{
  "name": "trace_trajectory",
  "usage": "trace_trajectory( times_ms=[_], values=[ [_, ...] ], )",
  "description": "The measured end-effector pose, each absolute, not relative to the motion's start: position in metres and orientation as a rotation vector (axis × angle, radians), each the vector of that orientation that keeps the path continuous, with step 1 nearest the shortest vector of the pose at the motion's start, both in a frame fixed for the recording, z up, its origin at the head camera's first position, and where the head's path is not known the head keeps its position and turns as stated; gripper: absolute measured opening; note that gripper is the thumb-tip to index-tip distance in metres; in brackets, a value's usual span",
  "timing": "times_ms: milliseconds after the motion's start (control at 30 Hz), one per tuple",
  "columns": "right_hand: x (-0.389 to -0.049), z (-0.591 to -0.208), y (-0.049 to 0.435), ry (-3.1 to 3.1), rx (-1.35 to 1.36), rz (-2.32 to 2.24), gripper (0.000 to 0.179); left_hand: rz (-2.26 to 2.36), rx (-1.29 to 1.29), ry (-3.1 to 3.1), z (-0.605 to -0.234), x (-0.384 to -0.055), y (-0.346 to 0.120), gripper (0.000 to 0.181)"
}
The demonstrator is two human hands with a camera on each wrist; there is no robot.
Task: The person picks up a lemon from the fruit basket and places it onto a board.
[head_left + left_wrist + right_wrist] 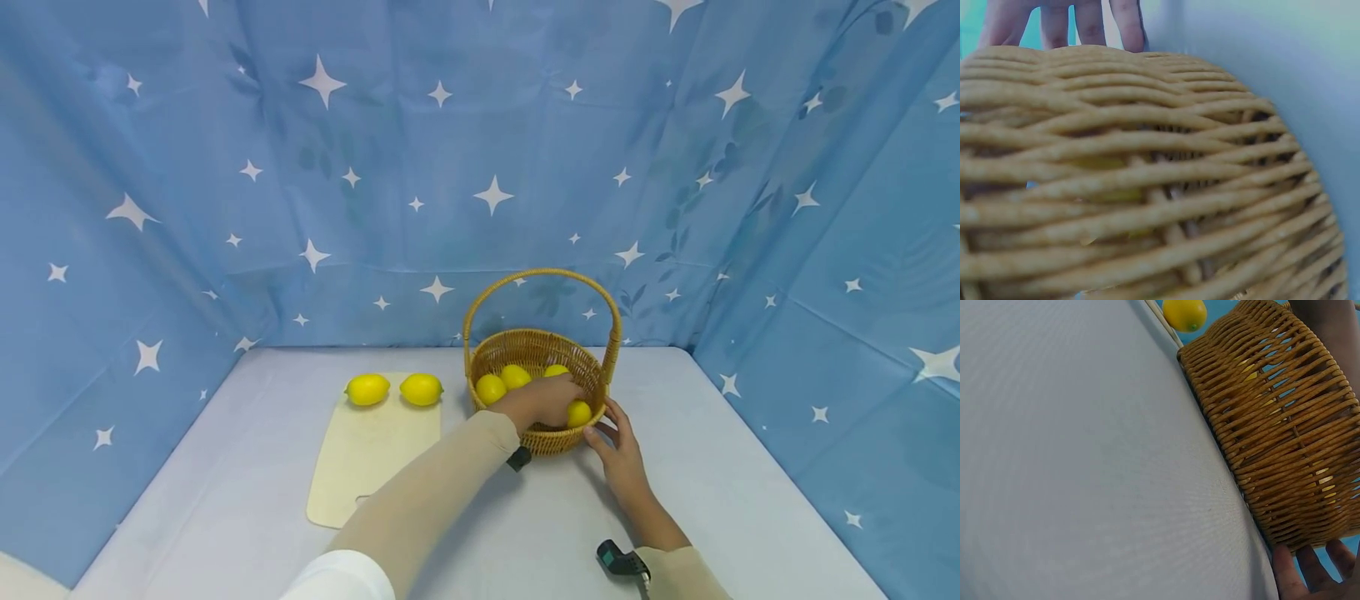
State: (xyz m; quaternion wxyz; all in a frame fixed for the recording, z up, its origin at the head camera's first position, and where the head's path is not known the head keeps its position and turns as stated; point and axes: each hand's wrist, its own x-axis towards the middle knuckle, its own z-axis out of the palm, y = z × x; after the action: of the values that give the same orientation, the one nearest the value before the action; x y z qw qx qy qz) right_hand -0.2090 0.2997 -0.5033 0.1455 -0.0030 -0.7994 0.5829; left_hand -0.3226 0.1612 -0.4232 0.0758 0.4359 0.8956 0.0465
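around the wicker basket (546, 444) spreads a pale surface (540, 533), and a blue curtain (450, 125) with white stars hangs behind it and off to both its sides. to the left of the basket lies a cream cutting board (375, 454), bearing a left lemon (367, 389) and a right lemon (422, 389) near its far end, the second nearer the basket. the basket's arched handle (540, 272) rises over its opening, while a beige sleeve (435, 483) runs up to the basket from the front left, covering the board's near right corner. the left hand (551, 402) reaches over the basket's near rim and hides part of the inside; at least four loose lemons (491, 389) show around it in the basket, and i cannot tell whether its fingers pinch one. the right hand (624, 462) touches the basket's right side, thumb and fingers spread. the head view alone shows into the basket from above; in the left wrist view the weave blocks nearly everything, yellow showing dimly through its gaps, with fingers (1125, 25) beyond the basket. the right wrist view gives the basket's outer wall from low down, its base on the surface, right-hand fingertips (1288, 572) set apart beside it, and a lemon (1185, 314) on the board past the basket
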Motion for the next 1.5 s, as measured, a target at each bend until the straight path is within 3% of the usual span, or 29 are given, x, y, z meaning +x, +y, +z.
trace_trajectory(
  times_ms=[933, 1500],
  values=[
    [-0.207, -0.494, 0.299, -2.311, -0.014, 1.724, 0.071, 0.17, 1.591, 2.719, -0.415, -0.324, 0.124, 0.049],
    [-0.212, -0.504, 0.302, -2.331, -0.039, 1.681, 0.073, 0.178, 1.469, 2.799, -0.397, -0.309, 0.091, 0.06]
  ],
)
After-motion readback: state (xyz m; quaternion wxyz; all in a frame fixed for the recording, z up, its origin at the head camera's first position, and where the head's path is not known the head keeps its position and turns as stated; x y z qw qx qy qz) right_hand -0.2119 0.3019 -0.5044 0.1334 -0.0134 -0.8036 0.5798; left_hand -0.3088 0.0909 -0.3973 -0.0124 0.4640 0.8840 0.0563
